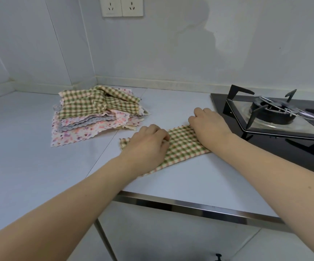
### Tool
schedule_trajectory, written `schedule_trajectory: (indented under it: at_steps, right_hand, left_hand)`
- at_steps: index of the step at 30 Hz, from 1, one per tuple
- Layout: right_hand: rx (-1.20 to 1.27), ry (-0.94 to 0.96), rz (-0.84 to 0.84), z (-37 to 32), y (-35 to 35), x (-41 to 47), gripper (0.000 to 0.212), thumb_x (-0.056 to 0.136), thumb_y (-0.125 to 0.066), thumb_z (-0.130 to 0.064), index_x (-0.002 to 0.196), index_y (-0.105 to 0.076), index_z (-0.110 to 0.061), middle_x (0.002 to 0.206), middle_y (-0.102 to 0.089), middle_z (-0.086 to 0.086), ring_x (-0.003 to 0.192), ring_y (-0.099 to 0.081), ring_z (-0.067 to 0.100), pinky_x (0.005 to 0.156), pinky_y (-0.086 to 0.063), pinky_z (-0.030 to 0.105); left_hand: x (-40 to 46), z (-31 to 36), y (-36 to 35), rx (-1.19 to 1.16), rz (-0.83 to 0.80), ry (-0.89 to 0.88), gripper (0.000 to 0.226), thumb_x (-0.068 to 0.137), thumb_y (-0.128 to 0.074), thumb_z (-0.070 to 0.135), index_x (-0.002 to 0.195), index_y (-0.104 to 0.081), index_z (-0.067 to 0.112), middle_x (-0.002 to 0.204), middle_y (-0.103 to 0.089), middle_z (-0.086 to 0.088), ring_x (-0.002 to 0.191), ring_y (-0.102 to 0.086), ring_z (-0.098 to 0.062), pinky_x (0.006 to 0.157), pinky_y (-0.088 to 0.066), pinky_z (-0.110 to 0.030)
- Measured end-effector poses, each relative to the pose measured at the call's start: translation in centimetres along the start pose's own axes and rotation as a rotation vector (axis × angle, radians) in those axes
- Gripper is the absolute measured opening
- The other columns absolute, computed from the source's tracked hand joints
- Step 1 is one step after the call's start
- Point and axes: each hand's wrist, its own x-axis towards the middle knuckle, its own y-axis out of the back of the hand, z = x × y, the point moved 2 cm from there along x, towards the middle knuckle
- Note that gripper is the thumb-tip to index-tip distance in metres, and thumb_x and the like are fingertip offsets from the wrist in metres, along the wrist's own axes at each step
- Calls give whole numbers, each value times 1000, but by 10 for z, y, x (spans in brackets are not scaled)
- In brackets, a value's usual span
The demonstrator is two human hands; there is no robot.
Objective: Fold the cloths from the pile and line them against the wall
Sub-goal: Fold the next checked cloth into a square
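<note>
A green-and-cream checked cloth (pixel 182 146) lies on the white counter in front of me. My left hand (pixel 148 142) rests on its left part with fingers curled onto the fabric. My right hand (pixel 207 125) grips its far right edge, fingers bent over the cloth. The pile of cloths (pixel 96 113) sits further back to the left near the corner: a crumpled checked cloth on top, with floral pink and grey ones beneath.
A black gas hob (pixel 276 117) with a burner and pan support stands at the right, close to my right hand. The wall (pixel 171 53) runs along the back. The counter's metal front edge (pixel 190 206) is near me.
</note>
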Motion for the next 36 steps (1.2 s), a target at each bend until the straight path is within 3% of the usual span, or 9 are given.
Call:
schedule_trajectory:
  at_steps: [6,10,13,15,17,25,32,34,36]
  right_hand:
    - [-22,-79,-136,-11,11,9,25,88,-49,2,110,-55,-7,118,-45,11,99,-52,27,67,-34,32]
    - [189,-226,-94,-22,20,8,29,89,-47,-4,118,-46,-5,120,-47,14,103,-51,30,71,-34,33]
    - [439,-313,-154,-37,9,-10,39,99,-35,-27,130,-43,-6,134,-44,15,121,-44,32,93,-36,40]
    - [532,-325,-258,-46,-4,-23,56,101,-22,-40,146,-28,-9,154,-25,11,141,-24,28,114,-18,41]
    - [545,-305,-310,-44,-10,-29,62,101,-15,-45,153,-12,-12,162,-6,7,148,-4,22,120,-2,40]
    - [514,-276,-399,-29,-17,-18,61,99,-10,-50,154,-2,-25,162,6,5,148,6,23,119,3,48]
    - [502,-320,-442,-12,-17,-15,60,102,-10,-47,155,-3,-19,162,4,5,149,3,22,119,1,44]
    - [465,-355,-391,-16,-6,-23,60,102,-16,-44,154,-8,-14,162,0,9,148,0,25,119,0,45]
    - [449,-271,-190,-33,11,-41,53,102,-31,-27,152,-21,-13,160,-13,11,146,-11,28,120,-9,43]
  left_hand:
    - [-22,-3,1,85,-226,-9,56,97,-23,60,150,-20,42,159,-14,11,145,-8,-11,119,-4,-35]
    - [-25,-2,1,109,-242,25,67,96,-20,62,155,-9,31,162,-3,9,148,1,-11,121,2,-36]
    - [-24,-1,-1,112,-239,52,74,96,-21,63,156,-4,22,163,0,6,148,4,-11,120,4,-33]
    - [-25,-2,-1,110,-245,63,75,96,-20,63,156,-3,21,163,2,4,149,5,-13,119,5,-34]
    - [-29,-4,-1,125,-254,75,76,96,-18,64,156,-2,20,163,4,3,149,7,-15,119,6,-36]
    - [-50,-27,14,102,-318,113,69,99,-13,58,155,4,22,162,11,4,148,13,-12,120,8,-33]
    - [-62,-31,19,117,-295,110,66,98,-11,49,155,-2,16,163,3,0,149,4,-16,121,-1,-34]
    - [-72,-31,28,127,-276,93,63,98,-13,42,155,-8,16,162,-7,-3,145,-8,-20,118,-11,-34]
    - [-82,-30,39,125,-259,92,60,97,-17,38,154,-16,18,155,-20,-5,134,-21,-23,111,-22,-34]
